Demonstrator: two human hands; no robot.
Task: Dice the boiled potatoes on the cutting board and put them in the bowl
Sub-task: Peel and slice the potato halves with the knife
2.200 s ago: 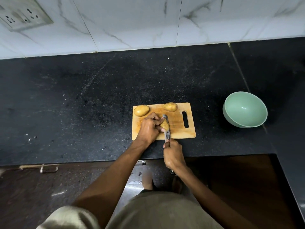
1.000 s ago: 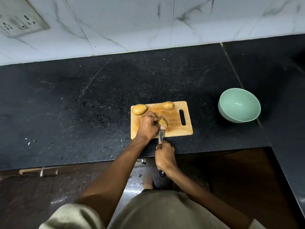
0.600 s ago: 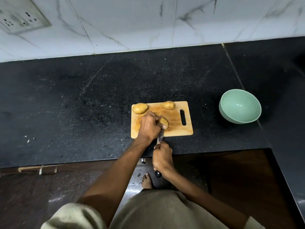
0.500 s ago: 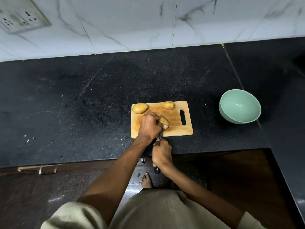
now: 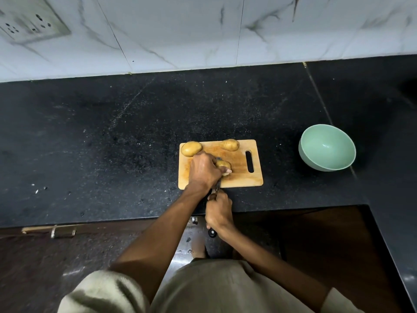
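A wooden cutting board (image 5: 243,177) lies on the black counter. My left hand (image 5: 204,171) grips a potato (image 5: 224,164) at the board's middle, fingers curled over it. My right hand (image 5: 218,211) grips the black handle of a knife (image 5: 217,187) at the counter's front edge; its blade runs up under my left hand and is mostly hidden. Two whole potatoes sit along the board's far edge, one at the left corner (image 5: 191,148), one near the middle (image 5: 230,145). A pale green bowl (image 5: 327,147) stands empty to the right of the board.
The black stone counter (image 5: 112,143) stretches left and behind the board, with a few white specks at the far left. A marble-tiled wall with a socket plate (image 5: 29,21) rises behind. The counter turns a corner on the right, beyond the bowl.
My right hand has drawn the knife back toward me, so less blade shows beside the potato. My left hand has stayed on the potato.
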